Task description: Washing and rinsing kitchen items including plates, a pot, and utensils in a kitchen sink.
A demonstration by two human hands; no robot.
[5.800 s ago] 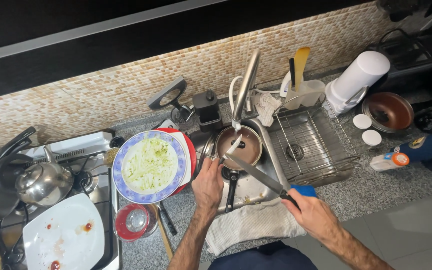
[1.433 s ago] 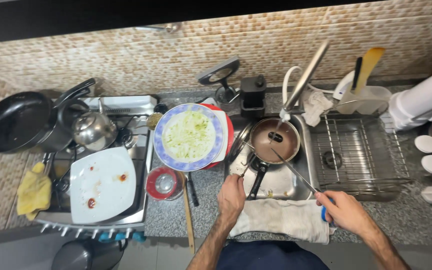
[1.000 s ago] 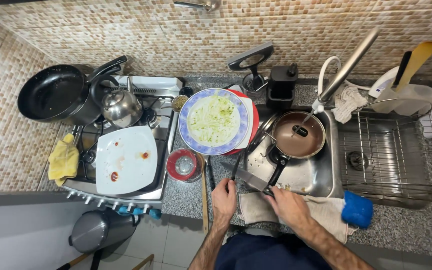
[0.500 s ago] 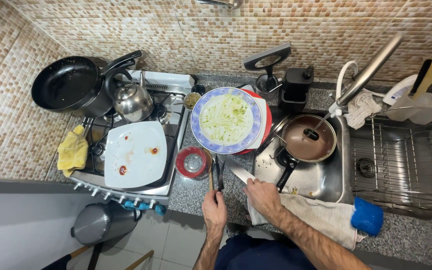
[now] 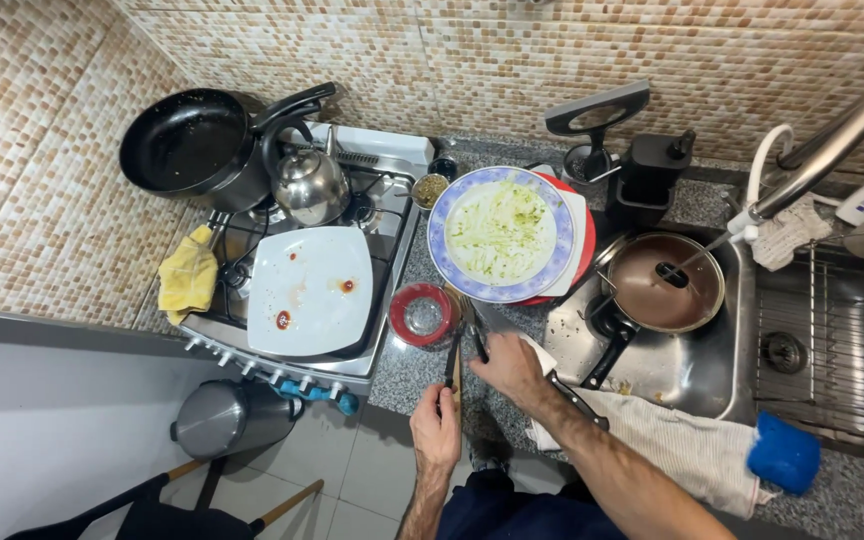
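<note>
**Both hands down on the cutlery at the front edge of the desk**

Here we are above a crowded kitchen desk, and the action sits right at its front edge. The left hand [image 5: 438, 432] is curled around the dark handle of a slim utensil [image 5: 450, 366] that points away from the body, toward the small red-rimmed round bowl [image 5: 422, 315]. The right hand [image 5: 508, 367] is just beside it, fingers pinched on a second dark-handled piece of cutlery [image 5: 475, 340]; whether that one is a knife or a fork is too small to tell. The two pieces lie side by side, nearly touching, between the red-rimmed bowl and the steel sink [image 5: 697, 375].

My read: this is the gathering step, loose cutlery being picked off the desk, with both grips already closed. The next move looks to call for a clean lift clear of the bowl rim, which stands very close to the tips.

Around them: the blue-rimmed round plate with pale green scraps [image 5: 502, 233] sits just behind the hands, resting on a red plate. To the left, a white square plate with red smears [image 5: 309, 289] lies on the stove, near a steel kettle [image 5: 309, 186] and a black frying pan [image 5: 184, 143]. A brown saucepan [image 5: 667, 283] sits in the sink, and a blue sponge [image 5: 784, 452] rests on the striped cloth [image 5: 682, 450] draped over the desk's front edge.
</note>
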